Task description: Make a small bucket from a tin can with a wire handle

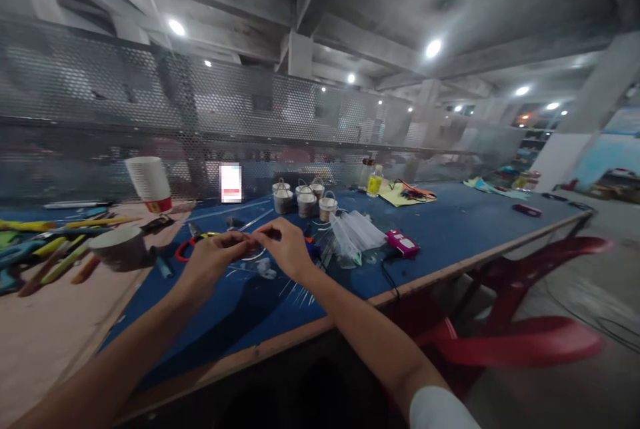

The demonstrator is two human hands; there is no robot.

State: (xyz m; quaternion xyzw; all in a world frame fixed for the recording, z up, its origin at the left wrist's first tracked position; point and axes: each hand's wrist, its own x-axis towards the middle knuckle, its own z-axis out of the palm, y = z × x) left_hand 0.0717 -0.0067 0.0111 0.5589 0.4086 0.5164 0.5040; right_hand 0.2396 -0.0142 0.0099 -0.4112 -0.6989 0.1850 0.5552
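Note:
My left hand (217, 257) and my right hand (286, 247) are raised over the blue tabletop (235, 309), fingertips nearly meeting. Each hand pinches with thumb and fingers; whatever lies between the fingertips is too small to make out. A thin pale curved strip (255, 256) shows just below them. Red-handled scissors (184, 250) lie beside my left hand. Past my right hand, several small cups with looped handles (306, 201) stand in a group. Thin white strips (300, 292) and a crumpled clear scrap (266, 269) lie under my hands.
On the left are stacked paper cups (149, 179), a grey bowl (120, 248) and colourful-handled tools (50, 252). To the right lie clear plastic bags (357, 232), a pink device with a cord (401, 243) and a yellow bottle (375, 181). Red chairs (520, 342) stand at the table's right edge.

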